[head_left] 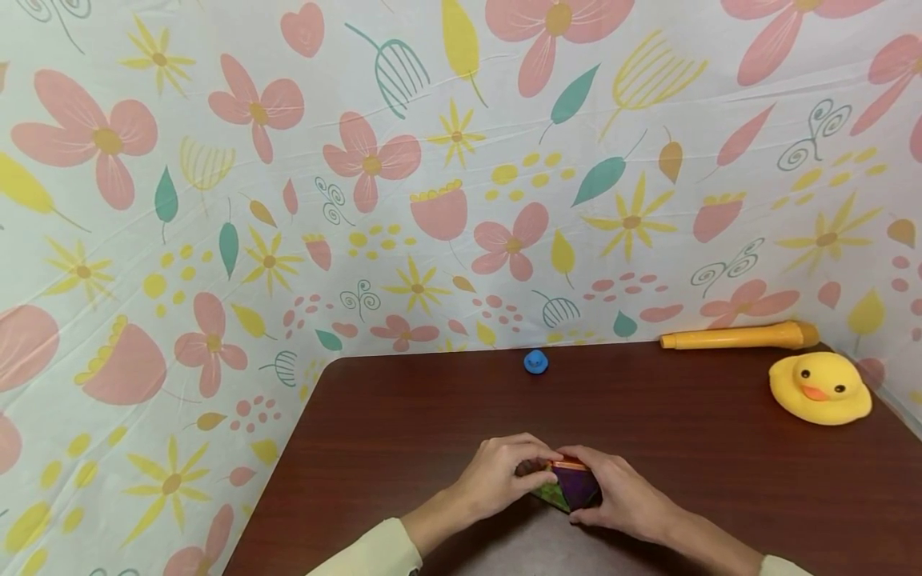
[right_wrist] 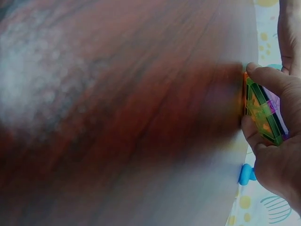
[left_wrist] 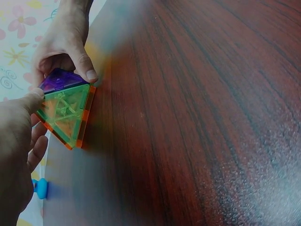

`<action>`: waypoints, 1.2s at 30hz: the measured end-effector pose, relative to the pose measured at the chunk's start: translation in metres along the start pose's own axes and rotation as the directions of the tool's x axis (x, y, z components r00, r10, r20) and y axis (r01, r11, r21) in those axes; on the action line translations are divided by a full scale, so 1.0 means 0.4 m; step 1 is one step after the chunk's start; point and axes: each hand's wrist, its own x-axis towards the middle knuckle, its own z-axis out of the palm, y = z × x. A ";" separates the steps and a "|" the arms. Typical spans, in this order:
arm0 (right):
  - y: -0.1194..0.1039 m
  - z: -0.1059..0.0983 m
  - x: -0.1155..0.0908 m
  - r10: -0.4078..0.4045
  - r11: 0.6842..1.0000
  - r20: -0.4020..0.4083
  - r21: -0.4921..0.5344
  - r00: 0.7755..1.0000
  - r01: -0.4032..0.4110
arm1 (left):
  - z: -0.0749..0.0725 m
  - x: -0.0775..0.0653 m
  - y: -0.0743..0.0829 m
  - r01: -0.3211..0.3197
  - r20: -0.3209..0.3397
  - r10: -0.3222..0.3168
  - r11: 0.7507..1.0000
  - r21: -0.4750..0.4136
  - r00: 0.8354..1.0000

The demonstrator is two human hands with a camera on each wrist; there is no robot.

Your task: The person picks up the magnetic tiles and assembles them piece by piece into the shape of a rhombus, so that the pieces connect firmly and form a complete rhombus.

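Both hands hold a small block of translucent magnetic tiles over the near middle of the table. In the left wrist view a green triangular tile (left_wrist: pixel 75 101) faces the camera, with orange edges (left_wrist: pixel 86 113) behind it and a purple tile (left_wrist: pixel 61 81) along its upper side. My left hand (head_left: pixel 497 478) grips one side, its thumb against the green tile's corner. On the other side, my right hand (head_left: pixel 628 494) holds the purple part (head_left: pixel 576 486) between thumb and fingers. The fingers hide some of the block's shape.
A small blue duck (head_left: pixel 535 362) stands near the table's back edge. At the back right lie a yellow microphone-shaped toy (head_left: pixel 738 336) and a larger yellow duck (head_left: pixel 821 390). Flower-patterned cloth (head_left: pixel 432 280) hangs behind the dark wooden table (head_left: pixel 403 408).
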 end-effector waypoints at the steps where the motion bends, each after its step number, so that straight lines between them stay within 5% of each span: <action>1: 0.000 0.000 0.000 0.002 1.000 -0.001 -0.001 1.000 -0.002 | 0.000 0.000 0.001 0.002 0.000 -0.002 1.000 -0.003 1.000; 29: -0.013 -0.001 0.002 0.024 0.999 0.001 -0.043 1.000 -0.024 | 0.000 -0.003 0.001 0.011 0.004 -0.011 1.000 0.004 1.000; 36: -0.020 -0.020 -0.006 0.061 0.996 0.051 0.070 0.997 -0.064 | 0.001 -0.005 -0.003 0.002 -0.020 -0.003 1.000 -0.011 1.000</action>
